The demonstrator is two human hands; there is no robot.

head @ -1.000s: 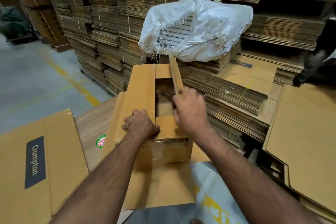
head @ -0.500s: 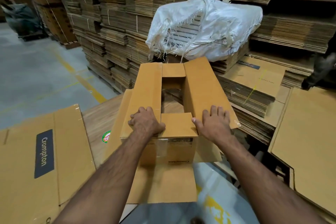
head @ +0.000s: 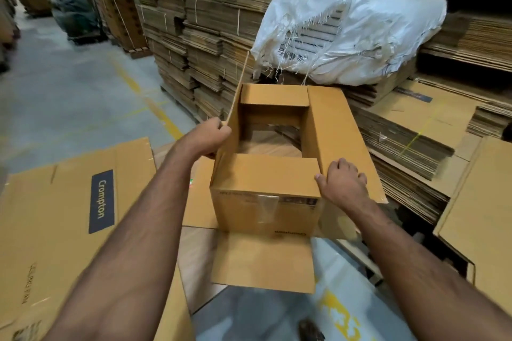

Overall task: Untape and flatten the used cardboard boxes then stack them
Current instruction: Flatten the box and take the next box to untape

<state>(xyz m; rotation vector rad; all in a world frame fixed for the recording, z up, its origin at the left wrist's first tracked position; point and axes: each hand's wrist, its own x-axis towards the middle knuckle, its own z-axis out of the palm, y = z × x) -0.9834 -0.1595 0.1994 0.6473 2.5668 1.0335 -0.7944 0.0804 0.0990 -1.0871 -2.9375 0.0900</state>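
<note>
The box [head: 266,174] stands open-topped between the two hands, on flattened sheets. The left hand [head: 206,134] pinches the left flap [head: 235,97] upright; the right hand [head: 342,183] lies with fingers spread on the right flap. Clear tape [head: 267,207] clings below the near flap — if unpeeled, the box may buckle rather than fold flat. Half a second ago, the left flap lay down under the left hand.

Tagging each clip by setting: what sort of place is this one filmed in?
Most likely a warehouse or a cardboard recycling and storage area. Tied bundles of flattened cardboard are stacked high along a concrete floor marked with yellow lines, and more flattened boxes lie around the open box being worked on.
</note>
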